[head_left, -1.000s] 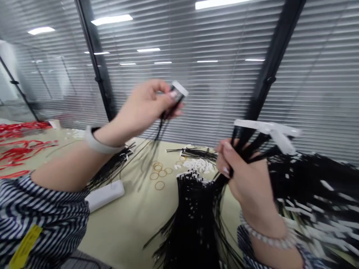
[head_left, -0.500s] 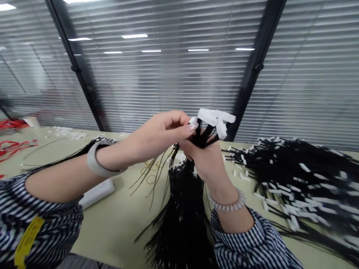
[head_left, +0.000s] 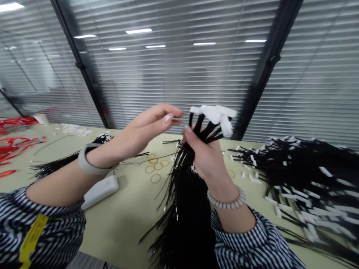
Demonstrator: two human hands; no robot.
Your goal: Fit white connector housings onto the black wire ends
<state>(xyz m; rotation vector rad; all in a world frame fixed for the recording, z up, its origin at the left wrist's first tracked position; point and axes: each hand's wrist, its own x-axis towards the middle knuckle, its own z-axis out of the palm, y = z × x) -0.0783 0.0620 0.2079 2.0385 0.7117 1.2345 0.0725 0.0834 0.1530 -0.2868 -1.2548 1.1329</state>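
My right hand is closed around a bundle of thin black wires, just below the white end pieces that fan out above the thumb. From this grip the loose lengths hang down over the table edge, some strands splaying to the left. My left hand is in the air beside the bundle, with thumb and fingers apart and a small gap to the leftmost white end piece. Nothing shows between its fingers.
A large pile of black wires with white ends covers the table's right side. Rubber bands lie in the middle, near a white rounded block. Another black bundle lies behind my left forearm; red straps are far left.
My left hand has let go of the wires near a white end piece and drawn back to the left. My right hand keeps its grip, and the strands hang more freely.
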